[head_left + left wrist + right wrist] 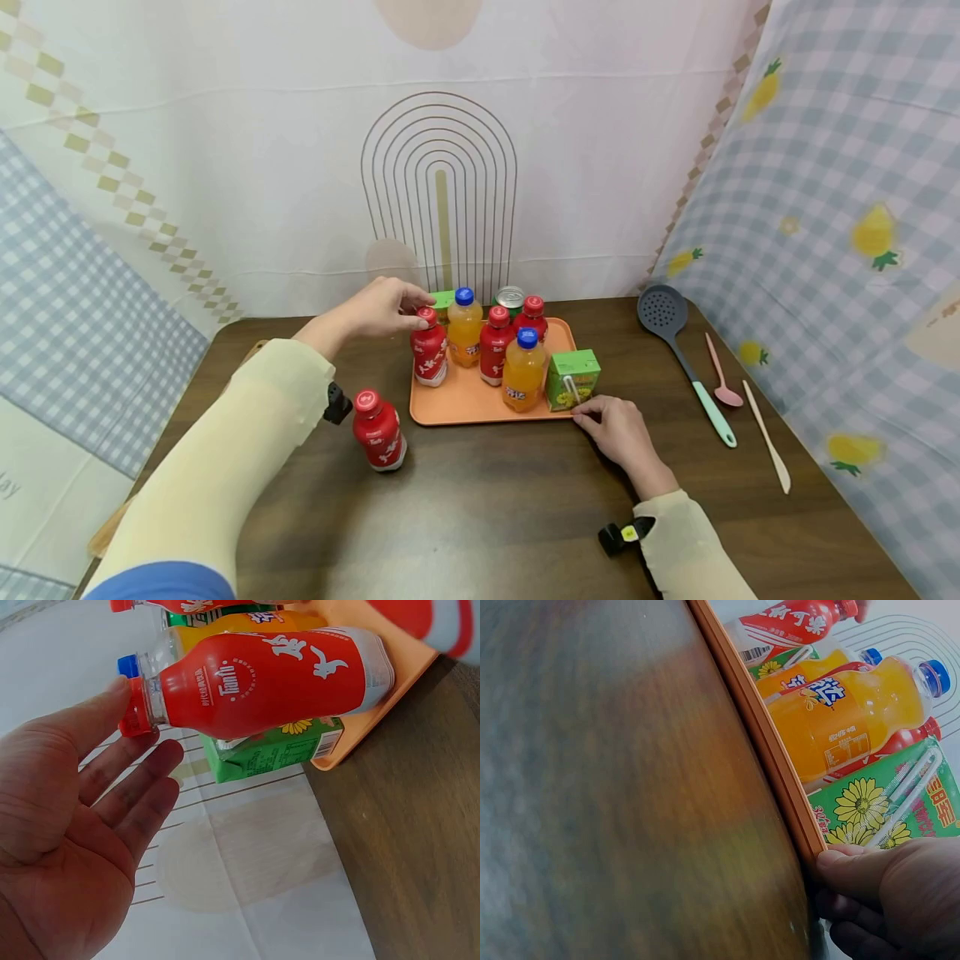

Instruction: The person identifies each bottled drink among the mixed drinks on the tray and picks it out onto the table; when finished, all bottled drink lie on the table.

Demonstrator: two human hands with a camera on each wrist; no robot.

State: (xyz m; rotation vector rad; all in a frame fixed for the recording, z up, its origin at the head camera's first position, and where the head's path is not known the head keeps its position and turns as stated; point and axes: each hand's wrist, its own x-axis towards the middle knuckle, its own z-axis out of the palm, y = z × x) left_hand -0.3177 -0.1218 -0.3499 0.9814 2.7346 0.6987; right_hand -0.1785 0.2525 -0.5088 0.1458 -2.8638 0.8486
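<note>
On the orange tray (465, 410), a red bottle (430, 357) stands upright at the left end. My left hand (378, 307) is at this bottle's red cap; the thumb touches it, with the other fingers loosely extended beside it. My right hand (617, 429) pinches the front right corner of the tray, thumb on the rim and fingers underneath. Just behind that hand is a green drink carton (881, 799) with a white straw. Orange soda bottles (523, 375) with blue caps, more red bottles (496, 346), a can (510, 298) and another green carton (270, 754) share the tray.
Another red bottle (380, 433) stands on the dark wooden table (465, 517), in front of the tray's left end. A slotted spatula (678, 350), a pink spoon (723, 379) and a pale knife (768, 442) lie at the right. Patterned cloths (300, 167) hang around the table.
</note>
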